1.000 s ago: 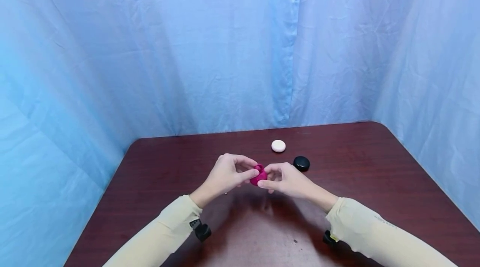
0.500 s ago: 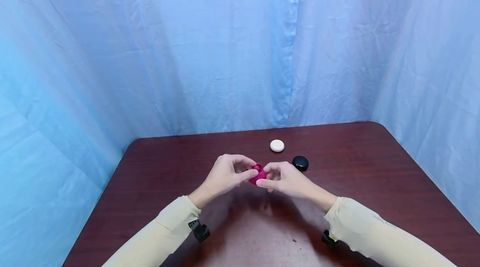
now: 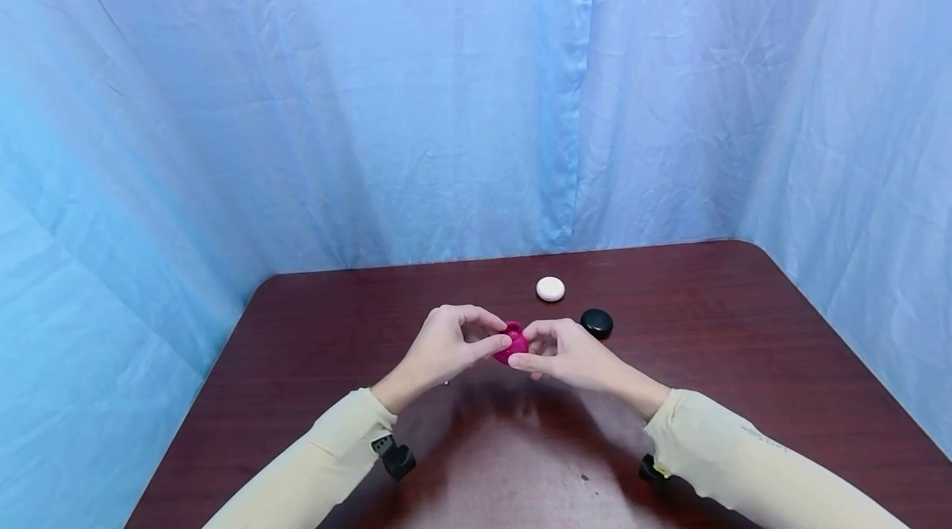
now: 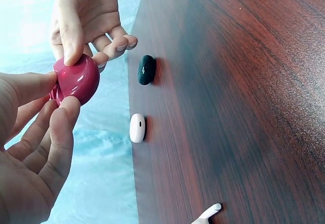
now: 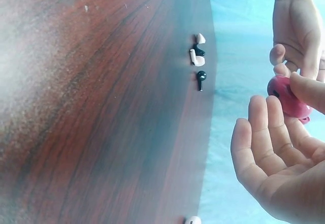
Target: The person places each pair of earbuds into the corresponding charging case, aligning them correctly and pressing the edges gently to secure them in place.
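Note:
Both hands hold one glossy magenta earbud case (image 3: 511, 350) between them, raised over the table near its middle. My left hand (image 3: 452, 344) pinches its left side with thumb and fingers. From the right, my right hand (image 3: 571, 355) grips it, thumb on the near face. A loop-like rim shows at the case's top in the head view. The left wrist view shows the rounded, shiny shell of the case (image 4: 80, 79) with fingertips of both hands on it. In the right wrist view, a small dark spot marks the case (image 5: 287, 96); fingers partly cover it.
Behind the hands on the dark wooden table (image 3: 714, 314) lie a white round case (image 3: 550, 289) and a black round case (image 3: 597, 323). White earbuds (image 5: 198, 59) and black earbuds (image 5: 201, 76) lie on the left part. A blue curtain (image 3: 461, 99) surrounds the table.
The magenta case has turned slightly in the fingers, and the rim at its top shows differently. Both hands keep their hold at nearly the same place.

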Tool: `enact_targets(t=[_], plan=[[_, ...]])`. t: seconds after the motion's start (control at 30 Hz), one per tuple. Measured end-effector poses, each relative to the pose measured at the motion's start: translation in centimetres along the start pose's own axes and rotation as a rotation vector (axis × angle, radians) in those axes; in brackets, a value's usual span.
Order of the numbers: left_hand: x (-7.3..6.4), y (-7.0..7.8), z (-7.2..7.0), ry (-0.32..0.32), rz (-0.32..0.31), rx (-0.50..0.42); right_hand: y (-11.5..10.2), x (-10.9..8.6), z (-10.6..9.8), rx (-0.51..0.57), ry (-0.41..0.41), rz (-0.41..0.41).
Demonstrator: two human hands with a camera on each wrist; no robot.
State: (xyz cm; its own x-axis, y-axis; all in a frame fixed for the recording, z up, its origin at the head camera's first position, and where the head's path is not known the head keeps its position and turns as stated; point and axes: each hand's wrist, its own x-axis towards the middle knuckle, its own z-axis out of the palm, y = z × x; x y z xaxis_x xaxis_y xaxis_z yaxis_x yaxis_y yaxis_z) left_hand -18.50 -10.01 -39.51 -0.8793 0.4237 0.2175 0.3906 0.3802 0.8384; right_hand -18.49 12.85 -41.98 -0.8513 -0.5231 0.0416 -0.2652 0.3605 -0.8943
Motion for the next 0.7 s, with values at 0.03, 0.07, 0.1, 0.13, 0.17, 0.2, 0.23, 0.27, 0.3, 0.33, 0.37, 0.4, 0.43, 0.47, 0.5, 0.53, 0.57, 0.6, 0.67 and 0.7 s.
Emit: enact_targets(t=[0.03, 0.07, 0.1, 0.13, 0.17, 0.2, 0.23, 0.27, 0.3, 0.33, 0.37, 0.4, 0.43, 0.47, 0.5, 0.53, 0.57, 0.6, 0.67, 0.7], plan=[[0.0, 0.0, 0.0, 0.0, 0.003, -0.005, 0.0, 0.0, 0.0, 0.002, -0.001, 0.003], [0.0, 0.0, 0.0, -0.001, 0.005, -0.01, 0.0, -0.1, 0.0, 0.004, -0.001, 0.005], [0.0, 0.0, 0.0, -0.001, 0.008, -0.017, 0.0, -0.1, -0.1, 0.006, -0.002, 0.008], [0.0, 0.0, 0.0, 0.0, 0.011, -0.021, 0.0, -0.1, -0.1, 0.012, -0.003, 0.012], [0.0, 0.0, 0.0, 0.0, 0.009, -0.025, 0.0, -0.1, -0.1, 0.016, -0.004, 0.015], [0.0, -0.1, 0.0, 0.002, 0.005, -0.032, 0.0, -0.2, -0.2, 0.02, -0.006, 0.018], [0.0, -0.1, 0.0, 0.004, -0.001, -0.044, 0.0, -0.2, -0.2, 0.032, -0.009, 0.025], [0.0, -0.2, 0.0, 0.007, -0.006, -0.054, 0.1, -0.2, -0.3, 0.047, -0.011, 0.036], [0.0, -0.3, -0.1, 0.011, -0.012, -0.065, 0.1, -0.2, -0.4, 0.067, -0.014, 0.05], [-0.1, -0.3, -0.1, 0.016, -0.017, -0.078, 0.2, -0.2, -0.4, 0.088, -0.016, 0.068], [-0.1, -0.4, -0.2, 0.019, -0.023, -0.091, 0.2, -0.2, -0.5, 0.111, -0.018, 0.087], [-0.2, -0.5, -0.2, 0.023, -0.027, -0.107, 0.3, -0.2, -0.6, 0.136, -0.021, 0.106], [-0.2, -0.6, -0.2, 0.024, -0.031, -0.12, 0.4, -0.3, -0.6, 0.165, -0.023, 0.128], [-0.3, -0.7, -0.3, 0.024, -0.037, -0.129, 0.4, -0.3, -0.7, 0.189, -0.024, 0.145], [-0.3, -0.8, -0.3, 0.021, -0.045, -0.138, 0.5, -0.3, -0.7, 0.211, -0.026, 0.159], [-0.4, -0.9, -0.3, 0.017, -0.055, -0.145, 0.6, -0.3, -0.7, 0.232, -0.029, 0.169], [-0.5, -1.0, -0.3, 0.01, -0.067, -0.152, 0.7, -0.3, -0.8, 0.252, -0.033, 0.176], [-0.5, -1.1, -0.2, 0.003, -0.08, -0.16, 0.7, -0.3, -0.8, 0.27, -0.037, 0.181], [-0.7, -1.3, -0.2, -0.01, -0.105, -0.173, 0.8, -0.3, -0.9, 0.303, -0.044, 0.191], [-0.7, -1.4, -0.1, -0.015, -0.118, -0.183, 0.8, -0.3, -0.9, 0.318, -0.046, 0.197]])
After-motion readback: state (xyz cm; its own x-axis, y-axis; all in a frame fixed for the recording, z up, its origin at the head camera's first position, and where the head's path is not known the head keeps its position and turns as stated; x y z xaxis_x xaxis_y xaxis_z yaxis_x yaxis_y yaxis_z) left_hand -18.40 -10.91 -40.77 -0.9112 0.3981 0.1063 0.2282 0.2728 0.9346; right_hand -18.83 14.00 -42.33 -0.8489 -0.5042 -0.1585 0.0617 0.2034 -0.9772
